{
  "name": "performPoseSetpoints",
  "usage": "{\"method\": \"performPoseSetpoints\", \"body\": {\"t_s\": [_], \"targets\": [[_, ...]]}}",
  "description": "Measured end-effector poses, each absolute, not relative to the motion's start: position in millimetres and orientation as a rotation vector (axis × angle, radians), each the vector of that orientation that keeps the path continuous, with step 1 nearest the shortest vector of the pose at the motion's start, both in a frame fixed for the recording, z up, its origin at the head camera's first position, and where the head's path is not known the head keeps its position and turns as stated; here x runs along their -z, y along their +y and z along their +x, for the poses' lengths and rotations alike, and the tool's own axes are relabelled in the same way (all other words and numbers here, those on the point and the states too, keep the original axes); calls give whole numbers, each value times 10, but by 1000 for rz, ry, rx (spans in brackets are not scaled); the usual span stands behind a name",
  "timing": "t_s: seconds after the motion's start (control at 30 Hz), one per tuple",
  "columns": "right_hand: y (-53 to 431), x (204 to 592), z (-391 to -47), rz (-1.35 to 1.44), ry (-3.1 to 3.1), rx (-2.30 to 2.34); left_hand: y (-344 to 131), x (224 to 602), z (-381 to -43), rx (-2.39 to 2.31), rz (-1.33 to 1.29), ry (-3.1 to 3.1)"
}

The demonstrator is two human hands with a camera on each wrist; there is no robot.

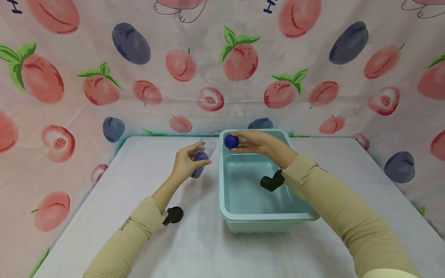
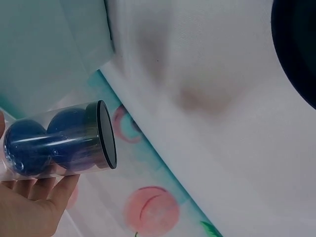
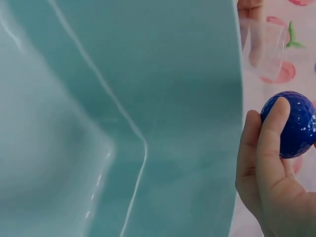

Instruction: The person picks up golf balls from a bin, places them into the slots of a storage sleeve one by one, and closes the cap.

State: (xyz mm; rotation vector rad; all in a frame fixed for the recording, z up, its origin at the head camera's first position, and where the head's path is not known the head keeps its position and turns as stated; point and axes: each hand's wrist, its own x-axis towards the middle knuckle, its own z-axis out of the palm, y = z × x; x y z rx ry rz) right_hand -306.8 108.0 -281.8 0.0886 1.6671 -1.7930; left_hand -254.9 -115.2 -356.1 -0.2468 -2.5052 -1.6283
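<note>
My left hand (image 1: 185, 161) grips a clear plastic tube (image 1: 208, 148), tilted above the table left of the tub. Two blue balls (image 2: 69, 136) lie inside it against its dark end cap (image 2: 106, 134), and the opposite end has no cap in view. With thumb and fingers my right hand (image 1: 253, 141) pinches a dimpled blue golf ball (image 1: 231, 141) over the far left corner of the light blue tub (image 1: 222, 193). In the right wrist view this golf ball (image 3: 292, 124) is beside the tub's edge, apart from the tube's open end (image 3: 271, 49).
The tub has a small compartment at the back and a larger one in front. White cloth covers the table (image 1: 139, 162). Behind it hangs a fruit-print curtain (image 1: 208, 58). Black wrist cameras (image 1: 174, 215) sit at both sleeves.
</note>
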Motion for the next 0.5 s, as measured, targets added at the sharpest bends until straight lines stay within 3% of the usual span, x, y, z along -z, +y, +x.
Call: {"method": "performPoseSetpoints", "body": {"t_s": [0.5], "targets": [[846, 2691, -3000, 9, 1615, 1880, -1100, 3546, -2574, 1589, -310, -2506]]}}
